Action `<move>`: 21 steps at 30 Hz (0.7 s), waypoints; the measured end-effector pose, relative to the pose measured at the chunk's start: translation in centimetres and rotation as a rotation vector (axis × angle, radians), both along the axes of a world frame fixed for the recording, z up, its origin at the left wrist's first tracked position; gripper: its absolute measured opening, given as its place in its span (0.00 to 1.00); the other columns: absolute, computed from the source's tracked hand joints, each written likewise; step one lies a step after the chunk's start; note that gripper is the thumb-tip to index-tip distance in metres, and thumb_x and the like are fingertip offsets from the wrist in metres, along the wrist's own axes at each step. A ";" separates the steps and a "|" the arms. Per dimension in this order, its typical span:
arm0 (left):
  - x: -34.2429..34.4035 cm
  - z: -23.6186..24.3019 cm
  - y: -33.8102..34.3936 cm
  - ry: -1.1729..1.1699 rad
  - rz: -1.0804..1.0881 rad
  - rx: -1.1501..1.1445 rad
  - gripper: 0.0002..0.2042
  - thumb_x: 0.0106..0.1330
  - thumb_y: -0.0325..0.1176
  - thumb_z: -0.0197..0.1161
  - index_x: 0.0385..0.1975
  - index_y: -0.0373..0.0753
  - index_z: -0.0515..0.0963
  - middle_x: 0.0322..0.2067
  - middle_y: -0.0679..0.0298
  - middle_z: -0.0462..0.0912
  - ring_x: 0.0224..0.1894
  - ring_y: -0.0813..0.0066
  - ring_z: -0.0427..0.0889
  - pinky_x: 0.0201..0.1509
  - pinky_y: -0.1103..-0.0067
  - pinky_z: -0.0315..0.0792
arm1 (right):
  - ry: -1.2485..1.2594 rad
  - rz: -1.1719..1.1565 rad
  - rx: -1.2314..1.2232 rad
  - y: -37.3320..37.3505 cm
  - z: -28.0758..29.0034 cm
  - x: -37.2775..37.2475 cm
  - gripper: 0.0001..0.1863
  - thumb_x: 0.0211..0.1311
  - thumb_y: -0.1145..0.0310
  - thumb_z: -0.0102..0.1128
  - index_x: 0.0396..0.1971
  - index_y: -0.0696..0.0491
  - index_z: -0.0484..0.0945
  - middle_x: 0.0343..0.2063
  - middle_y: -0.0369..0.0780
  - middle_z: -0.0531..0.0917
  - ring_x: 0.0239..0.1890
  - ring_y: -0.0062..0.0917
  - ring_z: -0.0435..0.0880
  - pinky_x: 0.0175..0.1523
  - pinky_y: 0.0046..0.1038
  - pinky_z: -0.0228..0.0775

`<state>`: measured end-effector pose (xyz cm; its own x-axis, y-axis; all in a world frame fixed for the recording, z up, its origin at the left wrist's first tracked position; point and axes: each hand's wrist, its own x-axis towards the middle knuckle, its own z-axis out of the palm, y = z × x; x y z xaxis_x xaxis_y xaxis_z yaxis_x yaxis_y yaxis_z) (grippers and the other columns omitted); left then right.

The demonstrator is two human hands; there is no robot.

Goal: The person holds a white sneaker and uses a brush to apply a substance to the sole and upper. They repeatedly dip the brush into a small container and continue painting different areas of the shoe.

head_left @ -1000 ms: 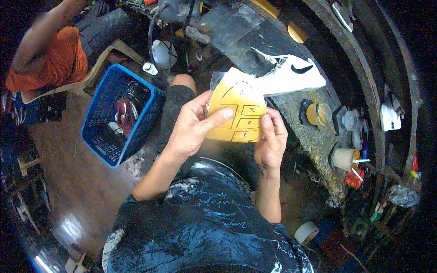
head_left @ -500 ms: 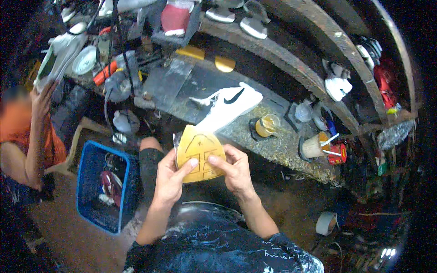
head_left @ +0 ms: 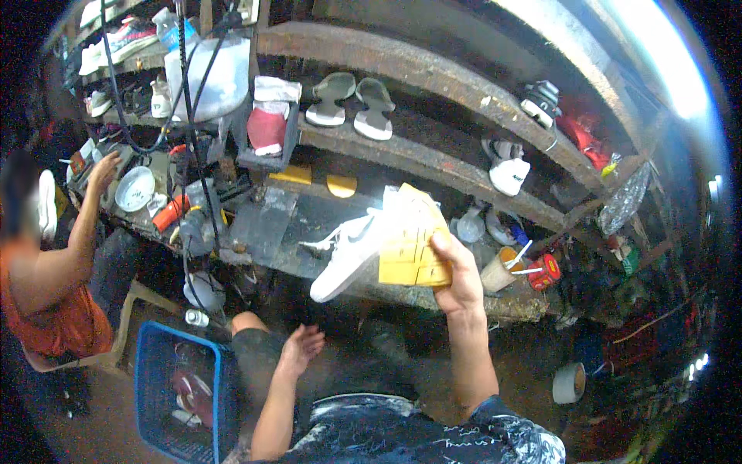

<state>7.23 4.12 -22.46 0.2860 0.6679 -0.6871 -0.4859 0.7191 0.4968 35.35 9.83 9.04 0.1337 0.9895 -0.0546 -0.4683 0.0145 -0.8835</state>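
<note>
My right hand [head_left: 460, 274] grips a yellow sheet [head_left: 410, 263] marked with dark outlines, holding it upright over the bench, in front of part of a white sneaker [head_left: 344, 263]. The sneaker has loose laces and glares brightly near the top; whether it touches the sheet I cannot tell. Down to the left, my left hand [head_left: 301, 348] is empty, its fingers apart and slightly curled, beside my knee [head_left: 247, 325].
A cluttered workbench [head_left: 259, 228] runs below shelves [head_left: 417, 155] holding footwear. Containers with handled tools [head_left: 498, 274] and a red can [head_left: 545, 271] stand right. A co-worker in orange [head_left: 58, 309] sits left, near a blue basket [head_left: 143, 387]. Hoses [head_left: 197, 170] hang above.
My left hand has let go of the yellow sheet and dropped lower; my right hand has lifted it forward. The view has tilted up toward the shelves, and the co-worker's hand has shifted.
</note>
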 end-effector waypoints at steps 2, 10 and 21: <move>1.0 -3.0 0.8 0.276 0.086 -0.090 0.27 0.79 0.53 0.51 0.63 0.36 0.74 0.55 0.52 0.83 0.55 0.61 0.81 0.59 0.62 0.75 | 0.006 0.023 0.033 1.7 2.7 0.4 0.18 0.66 0.69 0.67 0.53 0.59 0.81 0.48 0.39 0.87 0.49 0.26 0.87 0.57 0.32 0.79; 0.7 -3.5 0.2 0.178 0.058 0.154 0.20 0.76 0.47 0.55 0.53 0.35 0.76 0.46 0.53 0.86 0.47 0.59 0.86 0.53 0.64 0.77 | -0.238 -0.058 0.539 16.5 17.2 -1.1 0.14 0.65 0.74 0.66 0.49 0.63 0.83 0.50 0.44 0.87 0.54 0.28 0.84 0.58 0.30 0.77; -0.3 -4.9 0.8 0.073 0.166 0.082 0.21 0.76 0.47 0.57 0.56 0.34 0.73 0.47 0.54 0.85 0.44 0.63 0.86 0.50 0.67 0.81 | -0.074 -0.111 0.152 39.3 22.8 -7.1 0.14 0.63 0.80 0.70 0.46 0.63 0.78 0.44 0.49 0.86 0.44 0.41 0.89 0.56 0.41 0.86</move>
